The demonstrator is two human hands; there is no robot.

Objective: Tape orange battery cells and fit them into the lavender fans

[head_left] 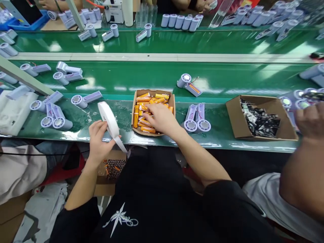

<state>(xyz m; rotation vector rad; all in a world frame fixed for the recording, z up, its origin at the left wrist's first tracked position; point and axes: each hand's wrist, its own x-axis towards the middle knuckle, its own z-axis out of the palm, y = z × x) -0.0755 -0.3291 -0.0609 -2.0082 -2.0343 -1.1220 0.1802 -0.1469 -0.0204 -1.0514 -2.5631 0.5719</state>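
Note:
My left hand (99,143) grips a roll of white tape (109,118) at the bench's front edge, and a loose strip of it hangs down past my fingers. Over a small cardboard box (173,101) my right hand (162,117) reaches in, its fingertips among orange cylindrical batteries (136,116). Whether those fingers have closed on a battery is hidden. Just right of that box lie two lilac handheld fan housings (196,118) side by side. Behind them another lilac fan housing (188,84) shows an orange battery and thin wires in its open handle.
A cardboard box of small dark parts (263,118) stands to the right, near a co-worker's hand (310,121). More fan housings (54,118) lie at left on the green conveyor (131,76). Below the bench sits an open carton (105,189) of small parts. Other people work across the line.

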